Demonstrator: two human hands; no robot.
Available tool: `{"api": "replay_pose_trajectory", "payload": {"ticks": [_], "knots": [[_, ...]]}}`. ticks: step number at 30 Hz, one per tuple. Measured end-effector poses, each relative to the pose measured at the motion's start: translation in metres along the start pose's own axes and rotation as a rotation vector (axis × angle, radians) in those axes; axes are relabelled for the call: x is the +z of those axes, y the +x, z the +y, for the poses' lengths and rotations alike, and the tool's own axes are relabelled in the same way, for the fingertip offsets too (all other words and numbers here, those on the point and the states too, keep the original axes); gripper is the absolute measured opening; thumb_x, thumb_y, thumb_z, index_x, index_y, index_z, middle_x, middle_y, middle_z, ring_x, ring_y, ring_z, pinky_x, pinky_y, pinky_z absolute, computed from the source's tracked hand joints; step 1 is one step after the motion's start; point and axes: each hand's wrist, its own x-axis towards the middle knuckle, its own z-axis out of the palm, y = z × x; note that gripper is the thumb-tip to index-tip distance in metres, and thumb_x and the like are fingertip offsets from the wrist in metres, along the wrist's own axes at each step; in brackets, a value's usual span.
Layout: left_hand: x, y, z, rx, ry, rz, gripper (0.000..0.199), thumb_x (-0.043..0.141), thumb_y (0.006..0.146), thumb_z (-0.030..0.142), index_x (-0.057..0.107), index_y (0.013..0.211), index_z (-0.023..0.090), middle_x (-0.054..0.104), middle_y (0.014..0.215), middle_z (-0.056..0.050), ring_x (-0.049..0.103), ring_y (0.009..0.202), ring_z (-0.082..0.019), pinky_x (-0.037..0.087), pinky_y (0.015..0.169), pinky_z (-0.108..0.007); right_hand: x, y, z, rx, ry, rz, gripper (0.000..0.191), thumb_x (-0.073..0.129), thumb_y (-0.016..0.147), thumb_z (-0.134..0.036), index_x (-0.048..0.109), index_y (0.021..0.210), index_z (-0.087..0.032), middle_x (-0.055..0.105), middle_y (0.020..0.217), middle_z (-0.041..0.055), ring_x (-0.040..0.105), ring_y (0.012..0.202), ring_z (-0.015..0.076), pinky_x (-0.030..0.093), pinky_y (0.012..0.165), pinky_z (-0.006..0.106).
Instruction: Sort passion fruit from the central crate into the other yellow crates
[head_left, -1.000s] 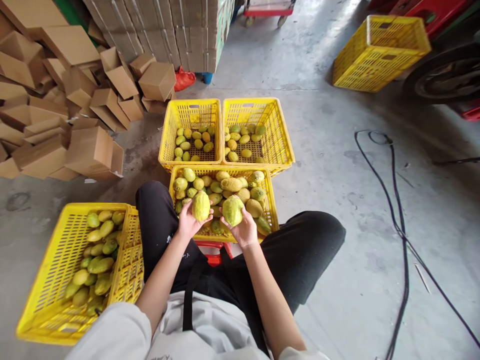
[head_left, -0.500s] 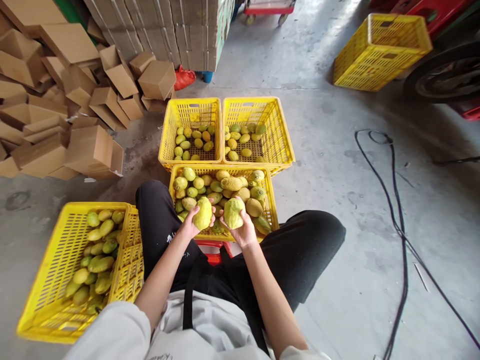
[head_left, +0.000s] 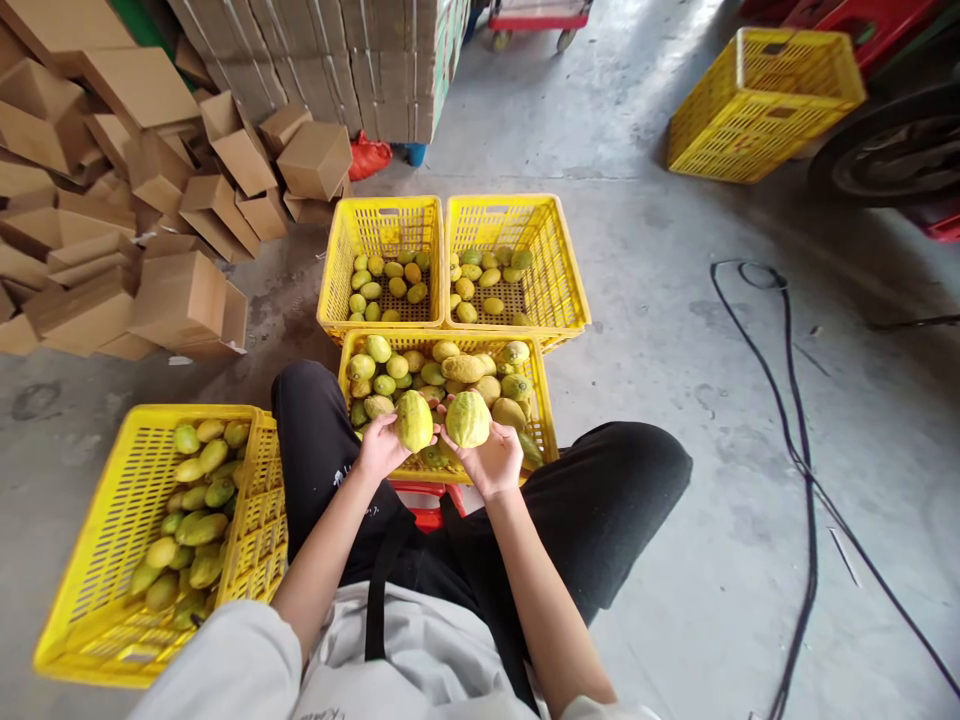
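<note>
My left hand (head_left: pixel 381 450) is closed around a ribbed, yellow-green papaya (head_left: pixel 414 422). A second papaya (head_left: pixel 468 419), paler and rounder, rests in my right hand (head_left: pixel 496 464), with the fingers curled under and behind it. The two fruits are held side by side, a small gap between them, above a yellow crate (head_left: pixel 544 400) between my knees. That crate is heaped with green and yellow papayas (head_left: pixel 463 368) of mixed sizes and shapes. Parts of the fingers are hidden behind the held fruits.
Two yellow crates (head_left: pixel 444 260) with smaller fruits stand just beyond. At my left is a tilted yellow crate (head_left: pixel 90 560) of longer fruits. Cardboard boxes (head_left: pixel 180 300) pile up at the left. Black cable (head_left: pixel 802 470) lies on the floor at right; another yellow crate (head_left: pixel 765 110) stands farther off.
Both papayas have been turned in my hands, showing more of their ribbed sides. The left one has shifted slightly right and up, and my right fingers have loosened and spread somewhat beneath theirs.
</note>
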Motion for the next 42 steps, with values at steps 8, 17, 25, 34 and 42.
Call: {"api": "replay_pose_trajectory", "payload": {"ticks": [8,17,25,34,42], "knots": [[-0.007,0.005,-0.001,0.096,0.065,0.09,0.059,0.059,0.087,0.043,0.05,0.141,0.022,0.067,0.121,-0.014,0.067,0.084,-0.023,0.051,0.058,-0.029,-0.006,-0.001,0.003,0.016,-0.064,0.006,0.063,0.07,0.08,-0.054,0.053,0.138,-0.039,0.071,0.121,0.0033,0.072,0.095,0.0246,0.062,0.078,0.045],[-0.005,0.006,-0.003,0.09,0.099,0.004,0.054,0.054,0.09,0.041,0.05,0.143,0.031,0.068,0.12,-0.011,0.07,0.097,-0.026,0.058,0.071,-0.036,-0.014,0.006,0.016,0.097,-0.152,0.07,0.05,0.076,0.075,-0.055,0.064,0.12,-0.034,0.073,0.113,0.0004,0.072,0.095,0.0248,0.062,0.068,0.036],[-0.001,0.0,0.001,0.043,0.03,0.015,0.057,0.056,0.089,0.031,0.048,0.145,0.026,0.065,0.128,-0.012,0.063,0.117,-0.031,0.053,0.093,-0.05,0.003,0.0,-0.001,0.055,-0.025,0.001,0.049,0.063,0.077,-0.038,0.06,0.126,-0.032,0.07,0.126,0.0052,0.064,0.119,0.0315,0.056,0.093,0.055],[-0.002,0.003,-0.002,0.053,0.124,-0.039,0.078,0.078,0.074,0.042,0.048,0.145,0.027,0.063,0.13,-0.012,0.066,0.106,-0.029,0.057,0.083,-0.04,-0.014,0.001,0.002,0.041,-0.091,0.041,0.055,0.074,0.077,-0.043,0.058,0.129,-0.035,0.075,0.106,0.0005,0.073,0.086,0.0225,0.062,0.061,0.033],[-0.004,0.012,-0.005,-0.023,0.051,0.048,0.054,0.058,0.09,0.045,0.056,0.135,0.015,0.07,0.115,-0.016,0.069,0.1,-0.029,0.058,0.077,-0.039,-0.012,0.005,0.005,0.107,-0.103,0.103,0.041,0.067,0.08,-0.042,0.064,0.118,-0.027,0.076,0.103,0.0062,0.07,0.106,0.0329,0.063,0.08,0.052]]}}
